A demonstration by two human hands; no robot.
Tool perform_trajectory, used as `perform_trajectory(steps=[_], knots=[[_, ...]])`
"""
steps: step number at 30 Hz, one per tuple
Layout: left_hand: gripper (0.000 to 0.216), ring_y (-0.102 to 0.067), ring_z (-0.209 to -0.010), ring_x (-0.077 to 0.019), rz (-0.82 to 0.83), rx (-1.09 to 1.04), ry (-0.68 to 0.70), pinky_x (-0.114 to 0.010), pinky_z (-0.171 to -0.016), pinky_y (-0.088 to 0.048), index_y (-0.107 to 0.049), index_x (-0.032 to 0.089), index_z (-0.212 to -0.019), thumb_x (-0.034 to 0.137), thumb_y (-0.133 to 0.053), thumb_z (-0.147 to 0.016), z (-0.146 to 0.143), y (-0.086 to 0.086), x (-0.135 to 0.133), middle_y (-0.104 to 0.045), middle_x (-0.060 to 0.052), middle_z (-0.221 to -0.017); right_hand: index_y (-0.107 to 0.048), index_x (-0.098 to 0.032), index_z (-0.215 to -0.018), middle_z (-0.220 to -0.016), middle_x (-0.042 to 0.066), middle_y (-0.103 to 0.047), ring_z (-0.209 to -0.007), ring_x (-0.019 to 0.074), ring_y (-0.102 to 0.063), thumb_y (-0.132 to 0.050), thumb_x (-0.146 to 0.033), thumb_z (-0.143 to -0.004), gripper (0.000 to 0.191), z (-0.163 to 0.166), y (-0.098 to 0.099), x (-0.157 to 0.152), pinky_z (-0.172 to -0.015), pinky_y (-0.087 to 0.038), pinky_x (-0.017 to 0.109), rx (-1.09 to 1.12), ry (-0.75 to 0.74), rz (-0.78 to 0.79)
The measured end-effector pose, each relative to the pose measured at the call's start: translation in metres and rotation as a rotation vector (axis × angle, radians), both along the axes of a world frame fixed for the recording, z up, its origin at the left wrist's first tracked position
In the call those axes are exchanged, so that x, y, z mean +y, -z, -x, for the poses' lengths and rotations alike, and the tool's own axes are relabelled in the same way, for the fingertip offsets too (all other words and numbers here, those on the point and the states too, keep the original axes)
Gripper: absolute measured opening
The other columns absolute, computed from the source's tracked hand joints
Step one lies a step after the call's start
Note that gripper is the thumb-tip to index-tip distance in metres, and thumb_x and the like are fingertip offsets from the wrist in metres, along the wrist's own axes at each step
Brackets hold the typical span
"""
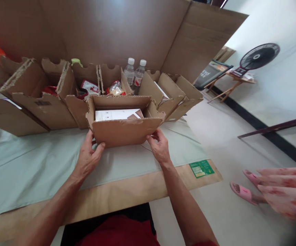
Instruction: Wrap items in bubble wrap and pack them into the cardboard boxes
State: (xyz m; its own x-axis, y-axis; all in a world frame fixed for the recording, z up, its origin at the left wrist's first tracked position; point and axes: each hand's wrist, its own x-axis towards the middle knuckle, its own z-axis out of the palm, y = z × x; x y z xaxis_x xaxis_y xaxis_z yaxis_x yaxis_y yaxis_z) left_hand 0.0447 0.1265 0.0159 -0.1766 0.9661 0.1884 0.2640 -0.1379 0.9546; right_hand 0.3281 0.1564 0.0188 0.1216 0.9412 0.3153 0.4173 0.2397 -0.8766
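In front of me a cardboard box with an open top sits crosswise on the pale green cloth. Inside lies a white box with a brown patch at one corner. My left hand grips the cardboard box at its lower left corner, the thumb on the front. At the lower right corner my right hand holds the same box between thumb and fingers. Some fingertips of both hands are hidden behind its sides.
Behind stands a row of cardboard bins with packets, plus two plastic bottles. A tall cardboard panel rises at the back. Rightward are a green card, a fan and a person's pink slippers.
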Motion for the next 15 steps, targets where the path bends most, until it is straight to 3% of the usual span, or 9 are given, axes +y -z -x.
perform_trajectory(steps=[4, 8, 11, 15], knots=[[0.055, -0.069, -0.099, -0.0216, 0.052, 0.034, -0.013, -0.031, -0.075, -0.058, -0.058, 0.019, -0.135, 0.043, -0.063, -0.086, -0.006, 0.012, -0.004, -0.07, -0.011, -0.121, -0.07, -0.021, -0.114, -0.101, 0.009, -0.079, -0.093, 0.0255, -0.074, -0.065, -0.043, -0.089, 0.034, -0.009, 0.023, -0.016, -0.09, -0.06, 0.047, -0.012, 0.005, 0.068], [0.05, -0.07, -0.101, -0.0242, 0.081, 0.107, -0.035, -0.024, -0.057, -0.049, -0.062, 0.02, -0.131, 0.039, -0.063, -0.085, -0.001, 0.017, -0.008, -0.072, -0.012, -0.116, -0.065, -0.023, -0.131, -0.124, 0.012, -0.076, -0.107, 0.0275, -0.074, -0.067, -0.039, -0.085, 0.049, -0.01, 0.035, -0.022, -0.09, -0.061, 0.046, -0.004, 0.024, 0.076], [0.052, -0.071, -0.1, -0.0243, 0.077, 0.135, 0.017, -0.024, -0.055, -0.049, -0.062, 0.02, -0.135, 0.037, -0.062, -0.086, 0.0, 0.021, -0.011, -0.074, -0.011, -0.111, -0.064, -0.024, -0.134, -0.125, 0.012, -0.076, -0.114, 0.0297, -0.071, -0.07, -0.038, -0.08, 0.056, -0.009, 0.034, -0.021, -0.093, -0.06, 0.048, -0.017, 0.02, 0.069], [0.062, -0.073, -0.101, -0.0259, 0.044, 0.197, 0.158, -0.028, -0.063, -0.056, -0.059, 0.018, -0.145, 0.039, -0.06, -0.086, -0.004, 0.029, -0.011, -0.075, -0.015, -0.119, -0.067, -0.022, -0.124, -0.116, 0.011, -0.077, -0.107, 0.0288, -0.071, -0.067, -0.044, -0.085, 0.045, -0.015, 0.031, -0.029, -0.095, -0.059, 0.048, -0.017, 0.128, 0.062]])
